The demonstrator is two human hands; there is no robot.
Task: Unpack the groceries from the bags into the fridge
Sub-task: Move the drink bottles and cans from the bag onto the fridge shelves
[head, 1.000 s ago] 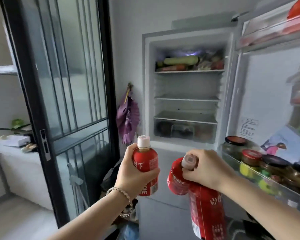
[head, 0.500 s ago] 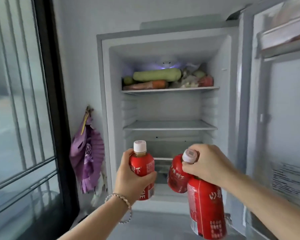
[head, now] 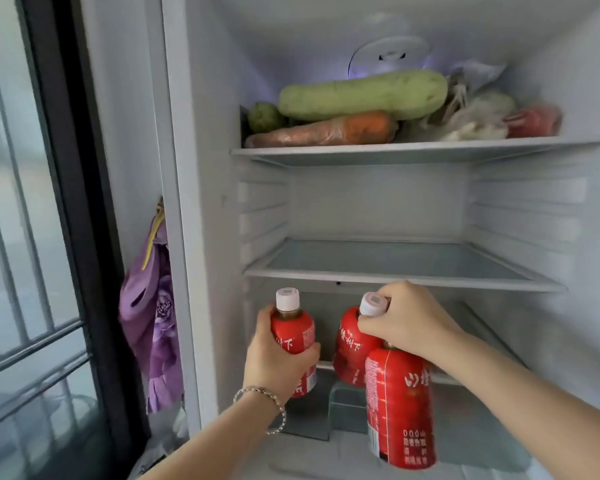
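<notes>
The fridge [head: 201,168] stands open in front of me. My left hand [head: 274,362] grips one red-labelled drink bottle [head: 293,332] with a white cap, held upright at the level of the lowest shelf opening. My right hand [head: 409,320] clutches two more red bottles by their necks: one [head: 350,348] upright behind, one [head: 400,407] hanging lower and nearer me. Both hands are just below the bare middle shelf [head: 395,268].
The top shelf [head: 413,150] holds a long pale green gourd [head: 361,95], a wrapped carrot [head: 326,131], a small green fruit [head: 264,117] and bagged produce [head: 478,116]. A purple cloth [head: 153,320] hangs left of the fridge. A dark-framed glass door [head: 66,202] is at left.
I have come closer to the fridge and the view has risen; both hands with their bottles have moved forward to the lower shelf opening. The fridge door has left view.
</notes>
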